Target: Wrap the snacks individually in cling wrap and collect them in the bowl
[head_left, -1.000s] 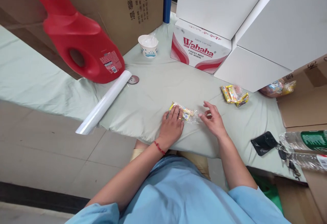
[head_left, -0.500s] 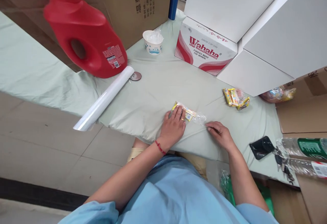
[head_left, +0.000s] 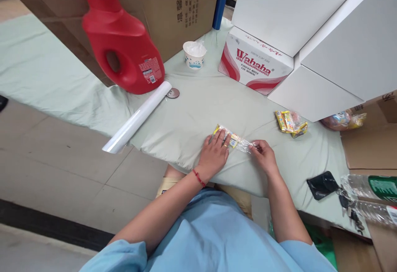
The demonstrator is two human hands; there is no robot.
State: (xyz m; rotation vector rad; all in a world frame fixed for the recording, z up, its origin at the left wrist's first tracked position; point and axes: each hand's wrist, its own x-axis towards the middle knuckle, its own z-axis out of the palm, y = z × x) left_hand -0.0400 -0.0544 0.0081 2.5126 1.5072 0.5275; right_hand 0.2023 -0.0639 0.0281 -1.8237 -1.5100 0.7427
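Observation:
My left hand (head_left: 214,152) lies flat over yellow snack packets (head_left: 233,140) on the table, fingers stretched out and pressing them down. Clear plastic wrap (head_left: 244,144) covers the packets and trails off to their right. My right hand (head_left: 263,155) is closed in a pinch on the far end of this wrap. The wrap looks drawn out and bunched between the hands. Parts of the packets are hidden under my left fingers.
More wrapped yellow packets (head_left: 290,123) lie to the right. A white roll (head_left: 136,117), red jug (head_left: 124,53) and paper cup (head_left: 194,56) stand or lie leftward. A Wahaha box (head_left: 254,63) is at the back. Right are a black phone (head_left: 322,184), keys (head_left: 350,210) and plastic bottles (head_left: 372,187).
My right hand has moved slightly left and closed on the end of the clear wrap, which now looks more gathered. My left hand stays on the packets. The view has shifted a little.

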